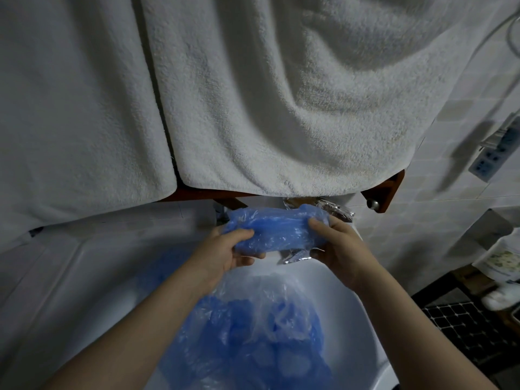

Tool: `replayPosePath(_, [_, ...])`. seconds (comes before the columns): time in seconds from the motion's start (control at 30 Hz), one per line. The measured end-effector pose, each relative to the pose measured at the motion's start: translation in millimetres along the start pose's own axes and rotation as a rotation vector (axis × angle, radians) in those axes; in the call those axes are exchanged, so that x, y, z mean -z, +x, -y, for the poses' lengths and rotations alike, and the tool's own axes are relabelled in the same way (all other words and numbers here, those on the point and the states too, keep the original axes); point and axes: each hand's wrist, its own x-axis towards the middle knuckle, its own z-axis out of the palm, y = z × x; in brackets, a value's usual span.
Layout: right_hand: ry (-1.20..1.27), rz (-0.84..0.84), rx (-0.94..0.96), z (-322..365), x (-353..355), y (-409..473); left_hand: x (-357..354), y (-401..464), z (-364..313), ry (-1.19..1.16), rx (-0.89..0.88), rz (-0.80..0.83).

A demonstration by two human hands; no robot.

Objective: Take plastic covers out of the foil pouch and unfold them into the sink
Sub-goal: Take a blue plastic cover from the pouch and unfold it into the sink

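A folded bundle of blue plastic covers (277, 230) is held over the white sink (346, 299). My left hand (225, 253) grips its left end, thumb on top. My right hand (339, 244) grips its right end together with the silver foil pouch (298, 257), whose crinkled edges show below and behind the bundle. Several unfolded blue and clear plastic covers (253, 339) lie loosely piled in the sink bowl beneath my forearms.
Two white towels (267, 94) hang over a dark wooden rail (382, 190) above the sink. A power strip (492, 156) hangs on the tiled wall at right. A dark shelf with a bag (501, 260) stands at the lower right.
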Motion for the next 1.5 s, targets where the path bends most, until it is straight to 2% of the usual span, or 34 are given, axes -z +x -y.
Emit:
replayPosePath(0.13, [-0.193, 0.013, 0.091, 7, -1, 2, -4, 0, -3, 0.025, -0.050, -0.003])
replayPosePath(0.27, [0.032, 0.109, 0.121, 9, 8, 1, -4, -6, -5, -0.068, -0.070, 0.074])
replayPosePath(0.33, [0.120, 0.211, 0.161, 11, 12, -1, -4, -8, -6, -0.166, -0.077, 0.125])
replayPosePath(0.43, [-0.041, 0.348, 0.210, 18, 21, -4, 4, -6, -10, -0.252, -0.092, 0.251])
replayPosePath(0.5, [-0.227, 0.389, 0.211, 26, 34, -3, 9, -6, -15, -0.095, -0.129, 0.304])
replayPosePath(0.6, [-0.409, 0.447, 0.276, 38, 43, -4, 7, -9, -24, 0.262, -0.168, 0.293])
replayPosePath(0.67, [-0.568, 0.332, 0.339, 40, 39, -4, -2, -11, -27, 0.551, -0.272, 0.214])
replayPosePath(0.73, [-0.666, 0.170, 0.400, 38, 33, -4, -11, -11, -25, 0.683, -0.389, 0.076])
replayPosePath(0.8, [-0.623, 0.077, 0.422, 33, 26, -5, -15, -9, -19, 0.636, -0.448, -0.013])
replayPosePath(0.9, [-0.482, 0.073, 0.393, 25, 24, -5, -14, -4, -13, 0.515, -0.431, -0.072])
replayPosePath(1.1, [-0.189, 0.081, 0.254, 15, 25, -4, -13, -5, -12, 0.227, -0.284, 0.014])
replayPosePath(1.2, [-0.329, 0.081, 0.270, 17, 25, -8, -17, -6, -12, 0.053, -0.217, 0.049])
replayPosePath(1.27, [-0.451, 0.053, 0.290, 20, 23, -9, -20, -6, -10, 0.030, -0.211, 0.030])
replayPosePath(1.33, [-0.642, 0.027, 0.329, 22, 19, -9, -22, -5, -5, 0.098, -0.222, -0.045])
replayPosePath(1.43, [-1.065, -0.032, 0.434, 25, 14, -7, -24, -2, -1, 0.303, -0.278, -0.167])
replayPosePath(1.5, [-1.138, -0.048, 0.473, 24, 11, -6, -26, -1, 1, 0.379, -0.310, -0.201])
